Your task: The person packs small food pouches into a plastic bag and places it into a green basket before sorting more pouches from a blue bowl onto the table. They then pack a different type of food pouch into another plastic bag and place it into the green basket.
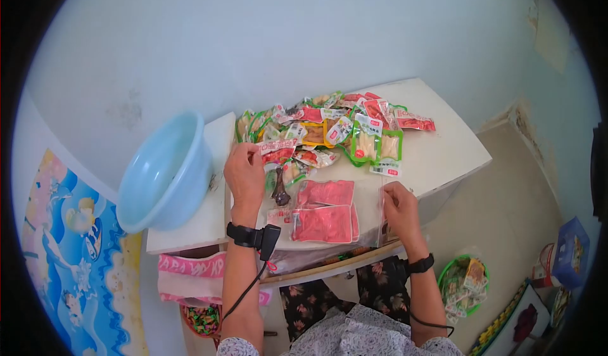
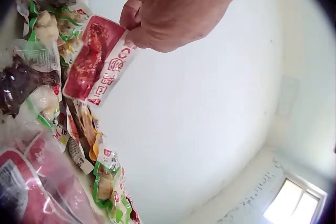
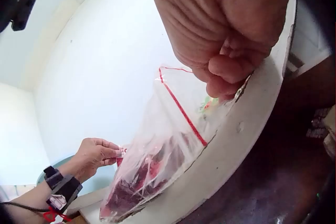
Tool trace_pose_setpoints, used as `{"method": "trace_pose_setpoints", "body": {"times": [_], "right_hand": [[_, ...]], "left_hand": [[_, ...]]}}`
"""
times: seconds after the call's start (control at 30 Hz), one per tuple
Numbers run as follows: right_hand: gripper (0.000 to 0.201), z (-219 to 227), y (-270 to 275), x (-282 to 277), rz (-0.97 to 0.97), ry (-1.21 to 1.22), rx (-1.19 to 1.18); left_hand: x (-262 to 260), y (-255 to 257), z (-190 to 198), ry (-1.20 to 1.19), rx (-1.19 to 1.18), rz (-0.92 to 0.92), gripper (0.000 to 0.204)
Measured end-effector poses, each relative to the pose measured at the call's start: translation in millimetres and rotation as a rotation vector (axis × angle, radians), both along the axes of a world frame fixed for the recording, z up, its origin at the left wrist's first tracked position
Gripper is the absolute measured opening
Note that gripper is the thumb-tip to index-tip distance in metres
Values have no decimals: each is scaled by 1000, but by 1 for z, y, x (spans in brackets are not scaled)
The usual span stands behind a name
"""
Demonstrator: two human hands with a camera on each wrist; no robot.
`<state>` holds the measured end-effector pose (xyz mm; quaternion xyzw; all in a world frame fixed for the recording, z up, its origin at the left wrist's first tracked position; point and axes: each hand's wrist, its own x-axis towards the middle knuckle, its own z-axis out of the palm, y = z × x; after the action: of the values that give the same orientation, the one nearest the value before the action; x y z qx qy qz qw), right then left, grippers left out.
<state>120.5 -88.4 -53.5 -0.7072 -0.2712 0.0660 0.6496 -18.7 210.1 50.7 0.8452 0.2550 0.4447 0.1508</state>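
My left hand pinches the edge of a red-and-white snack packet with a picture of meat on it, held up over the near side of the snack pile. A clear zip bag with a red strip lies at the table's front edge, and my right hand pinches its right-hand end. Several red packets are inside that bag, stacked flat. Between the left hand and the bag lies a dark drumstick-shaped snack. Behind both hands spreads the pile of mixed snack packets, green, yellow and red.
A light blue basin leans at the left of the white table. Under the front edge hangs a pink-and-white cloth. On the floor, a green basket of packets stands right, and a bowl of wrapped sweets left.
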Motion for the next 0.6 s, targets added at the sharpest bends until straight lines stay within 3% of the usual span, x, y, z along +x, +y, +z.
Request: {"method": "trace_pose_setpoints", "body": {"times": [0.07, 0.27, 0.37, 0.47, 0.57, 0.6], "right_hand": [[6, 3, -1, 0, -1, 9, 16], [9, 7, -4, -4, -2, 177, 123], [20, 6, -10, -14, -70, 222, 289], [32, 46, -26, -43, 21, 475, 370], [39, 90, -43, -54, 409, 766, 498], [35, 70, -43, -47, 413, 681, 474]], "left_hand": [[-2, -5, -4, -78, -191, -25, 22], [-23, -44, 13, -473, -323, -247, 21], [-49, -87, 29, -393, 19, -247, 20], [-71, -128, 25, -299, 380, -377, 22], [-73, -161, 10, -260, 472, -680, 24], [-73, -169, 4, -235, 463, -725, 25]]}}
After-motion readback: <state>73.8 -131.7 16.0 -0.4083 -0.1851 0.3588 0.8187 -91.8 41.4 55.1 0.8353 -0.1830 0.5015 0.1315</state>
